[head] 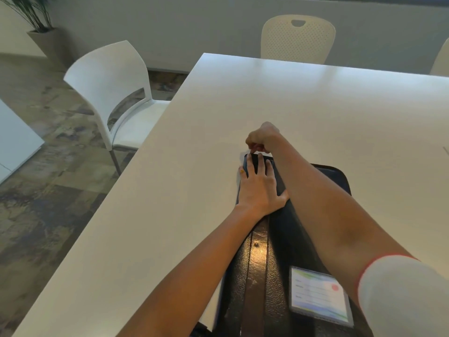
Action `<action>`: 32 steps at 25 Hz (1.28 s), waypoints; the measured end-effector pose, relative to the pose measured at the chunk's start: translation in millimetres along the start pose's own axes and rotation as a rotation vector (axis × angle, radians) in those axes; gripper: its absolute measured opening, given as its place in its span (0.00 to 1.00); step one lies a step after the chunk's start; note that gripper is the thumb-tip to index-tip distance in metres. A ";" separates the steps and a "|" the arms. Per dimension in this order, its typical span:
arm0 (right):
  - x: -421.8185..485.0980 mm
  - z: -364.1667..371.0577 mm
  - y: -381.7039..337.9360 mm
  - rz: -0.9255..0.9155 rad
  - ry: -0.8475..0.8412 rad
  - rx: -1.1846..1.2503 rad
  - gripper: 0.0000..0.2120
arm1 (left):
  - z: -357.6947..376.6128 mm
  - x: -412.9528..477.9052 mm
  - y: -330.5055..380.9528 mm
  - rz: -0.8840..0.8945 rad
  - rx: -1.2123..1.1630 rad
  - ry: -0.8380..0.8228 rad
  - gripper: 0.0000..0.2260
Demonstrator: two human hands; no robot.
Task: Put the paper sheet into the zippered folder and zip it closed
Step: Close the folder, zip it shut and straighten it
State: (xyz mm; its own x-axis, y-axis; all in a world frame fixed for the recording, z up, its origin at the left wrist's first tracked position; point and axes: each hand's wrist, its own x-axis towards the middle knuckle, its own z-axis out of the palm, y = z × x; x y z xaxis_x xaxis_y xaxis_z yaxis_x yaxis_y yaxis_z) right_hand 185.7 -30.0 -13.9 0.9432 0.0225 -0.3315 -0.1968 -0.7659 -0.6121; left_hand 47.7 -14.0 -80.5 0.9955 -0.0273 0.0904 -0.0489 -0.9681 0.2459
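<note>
A black leather zippered folder point(257, 271) lies lengthwise on the white table point(184, 181), its near end at the bottom edge of the view. My left hand point(258, 188) presses flat on the folder's far left corner, fingers spread. My right hand point(263, 138) reaches across to that far corner and pinches a small zipper pull at the folder's edge. A clear pocket with a printed card point(319, 296) sits on the folder's cover near me. No paper sheet shows outside the folder.
A white chair point(114, 93) stands at the table's left side. A cream perforated chair point(297, 37) is at the far edge, part of another at the far right. A potted plant point(40, 27) stands in the back left corner.
</note>
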 end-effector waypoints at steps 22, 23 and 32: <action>-157.0 -51.4 209.3 -0.304 0.407 -0.385 0.13 | -27.0 -31.0 1.7 -0.105 0.126 -0.162 0.39; -167.8 -51.9 217.6 -0.266 0.433 -0.358 0.13 | -29.5 -39.0 -3.5 -0.116 0.131 -0.165 0.39; -221.8 -48.6 244.8 0.006 0.449 0.011 0.20 | -57.8 -86.8 -33.4 -0.142 0.176 -0.189 0.31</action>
State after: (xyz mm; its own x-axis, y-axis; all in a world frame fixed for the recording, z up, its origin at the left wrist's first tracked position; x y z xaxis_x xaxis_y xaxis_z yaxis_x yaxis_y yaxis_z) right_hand -58.7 -253.7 -55.3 0.9643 -0.2647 0.0080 -0.2030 -0.7583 -0.6195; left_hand -41.7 35.1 -40.7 0.9896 0.0814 -0.1188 0.0901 -0.9934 0.0703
